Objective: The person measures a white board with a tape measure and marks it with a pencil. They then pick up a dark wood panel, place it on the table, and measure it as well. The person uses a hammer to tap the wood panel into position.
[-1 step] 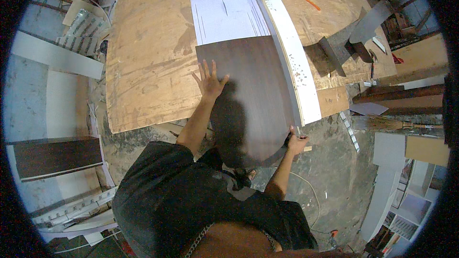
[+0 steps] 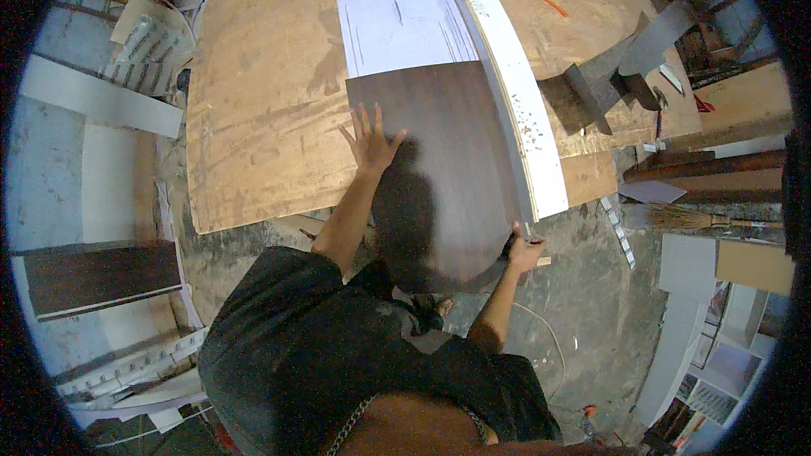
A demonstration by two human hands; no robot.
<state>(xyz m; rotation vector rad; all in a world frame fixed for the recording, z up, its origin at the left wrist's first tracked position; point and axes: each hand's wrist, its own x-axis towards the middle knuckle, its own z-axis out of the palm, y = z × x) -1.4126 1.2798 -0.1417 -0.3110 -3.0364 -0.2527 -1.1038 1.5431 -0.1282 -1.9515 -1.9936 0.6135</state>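
One brown sheet [image 2: 460, 160] beneath spread left grip [image 2: 370, 149].

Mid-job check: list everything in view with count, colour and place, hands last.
sheet: 1, dark brown, reaching past the table's near edge
panel: 1, white with dark marks, beyond the sheet
strip: 1, white, along the sheet's right
table: 1, tan, centre
stick: 1, orange, table's far right
offcuts: at least two, dark, table's right
broom: 1, straw, right
cable: 1, pale, on the floor
board: 1, dark brown, far left
rim clutter: uncountable, mixed
shirt: 1, black, bottom
left hand: 1, bare, spread on the sheet
right hand: 1, bare, at the sheet's lower right; grip unclear
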